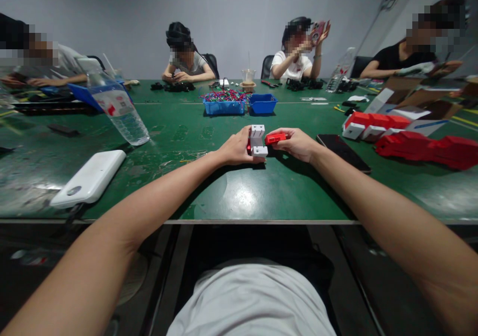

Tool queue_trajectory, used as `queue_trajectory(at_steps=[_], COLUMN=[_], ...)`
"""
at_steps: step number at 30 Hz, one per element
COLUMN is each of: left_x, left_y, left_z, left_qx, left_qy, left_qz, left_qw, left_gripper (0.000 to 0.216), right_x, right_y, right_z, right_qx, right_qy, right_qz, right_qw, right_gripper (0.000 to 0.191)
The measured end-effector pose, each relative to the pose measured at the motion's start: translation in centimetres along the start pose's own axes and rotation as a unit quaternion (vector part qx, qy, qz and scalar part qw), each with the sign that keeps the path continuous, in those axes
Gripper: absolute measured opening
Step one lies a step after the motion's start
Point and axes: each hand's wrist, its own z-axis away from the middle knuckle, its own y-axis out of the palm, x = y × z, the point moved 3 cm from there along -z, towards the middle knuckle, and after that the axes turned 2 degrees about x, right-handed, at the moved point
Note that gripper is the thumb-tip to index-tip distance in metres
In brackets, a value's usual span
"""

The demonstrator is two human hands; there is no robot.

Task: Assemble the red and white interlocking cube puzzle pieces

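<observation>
Over the green table (261, 191), my left hand (236, 148) is closed around a small white block piece (257, 140) with a bit of red showing behind it. My right hand (295, 143) pinches a small red block piece (275, 138), held right beside the white one; the two pieces look close or touching. Both hands hover just above the table's middle.
A white power bank (89, 177) and a tilted water bottle (118, 108) lie at left. A black phone (343, 152) and red and white parts (411, 137) sit at right. Blue bins (239, 104) stand farther back. Several people sit round the table.
</observation>
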Motion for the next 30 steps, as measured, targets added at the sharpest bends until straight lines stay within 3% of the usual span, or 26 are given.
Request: queue_trajectory(at_steps=[12, 18, 23, 30], left_x=[0.07, 0.08, 0.14, 0.34], left_y=[0.08, 0.08, 0.09, 0.22], left_z=[0.02, -0.01, 0.02, -0.02], left_qx=[0.004, 0.006, 0.004, 0.004], left_qy=[-0.004, -0.002, -0.002, -0.003], left_qz=[-0.003, -0.003, -0.004, -0.007], left_qw=[1.0, 1.0, 1.0, 1.0], left_gripper=[0.103, 0.103, 0.102, 0.105], right_x=[0.28, 0.3, 0.17, 0.07], right_y=[0.31, 0.3, 0.2, -0.02], right_z=[0.07, 0.07, -0.06, -0.14], right_qx=[-0.023, -0.028, -0.012, 0.006], right_qy=[0.004, 0.004, 0.0, 0.004], right_qz=[-0.006, -0.007, 0.002, -0.007], right_qw=[1.0, 1.0, 1.0, 1.0], right_gripper=[0.028, 0.036, 0.043, 0.035])
